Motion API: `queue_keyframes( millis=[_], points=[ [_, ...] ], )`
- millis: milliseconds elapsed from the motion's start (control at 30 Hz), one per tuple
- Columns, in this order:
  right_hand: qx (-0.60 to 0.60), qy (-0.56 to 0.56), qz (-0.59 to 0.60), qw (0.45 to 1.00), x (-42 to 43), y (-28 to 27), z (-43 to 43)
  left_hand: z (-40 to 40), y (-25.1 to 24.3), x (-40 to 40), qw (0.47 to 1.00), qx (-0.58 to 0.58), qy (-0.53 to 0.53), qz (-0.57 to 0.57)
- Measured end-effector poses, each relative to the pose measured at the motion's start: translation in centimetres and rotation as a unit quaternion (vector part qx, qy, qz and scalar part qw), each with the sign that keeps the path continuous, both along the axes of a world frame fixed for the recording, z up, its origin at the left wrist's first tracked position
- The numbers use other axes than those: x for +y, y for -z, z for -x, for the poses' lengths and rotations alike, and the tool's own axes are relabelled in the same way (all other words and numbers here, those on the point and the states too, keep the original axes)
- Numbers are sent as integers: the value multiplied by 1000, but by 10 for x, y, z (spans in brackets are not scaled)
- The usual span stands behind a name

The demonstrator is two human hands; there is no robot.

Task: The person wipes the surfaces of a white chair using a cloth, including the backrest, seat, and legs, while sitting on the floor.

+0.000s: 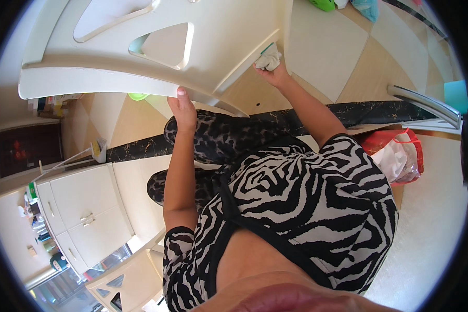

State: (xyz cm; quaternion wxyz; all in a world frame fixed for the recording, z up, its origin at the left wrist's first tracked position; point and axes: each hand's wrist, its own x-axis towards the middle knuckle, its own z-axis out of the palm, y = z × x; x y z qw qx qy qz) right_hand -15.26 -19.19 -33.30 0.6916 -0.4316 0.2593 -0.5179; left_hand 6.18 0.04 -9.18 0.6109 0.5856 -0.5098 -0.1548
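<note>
A white chair (pixel 226 35), with rounded triangular cut-outs in its panel, fills the upper left in front of me. My left hand (pixel 183 111) grips the chair's curved lower edge, its thumb on the near face. In my right hand (pixel 273 74) is a bunched, off-white cloth (pixel 269 58) with a green edge, held against the raised rim at the panel's right end. The fingers of that hand are partly hidden under the cloth.
A red bag (pixel 413 156) with white contents stands right of my body, below a curved metal handle (pixel 425 103). A green round object (pixel 137 96) lies behind the chair. White cabinets (pixel 85 210) and another chair with cut-outs (pixel 128 280) are at lower left.
</note>
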Motion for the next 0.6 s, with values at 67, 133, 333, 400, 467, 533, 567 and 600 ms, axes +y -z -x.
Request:
queue_keyframes(
  millis=[67, 133, 333, 400, 467, 533, 567, 600],
  points=[
    [-280, -77, -347, 892, -3, -8, -19, 2, 6, -1, 999, -6, -32, 10],
    [-160, -80, -212, 961, 0, -13, -36, 2, 9, -4, 998, -11, -61, 21],
    [-201, -40, -244, 948, -9, -31, -37, 11, 5, -11, 989, 121, -23, 82],
    [-299, -60, -359, 882, -5, -55, -37, 5, 6, -7, 991, 116, -20, 66],
    [-289, -39, -378, 879, 2, -80, -39, 1, 8, -6, 994, 100, -10, 44],
    [-258, -41, -354, 898, -2, -81, -31, 7, -3, -13, 991, 114, -21, 68],
    [-232, -43, -329, 914, -4, -82, -29, 9, -9, -19, 988, 123, -31, 91],
    [-226, -45, -329, 916, -6, -87, -27, 9, -17, -23, 987, 128, -35, 92]
  ],
)
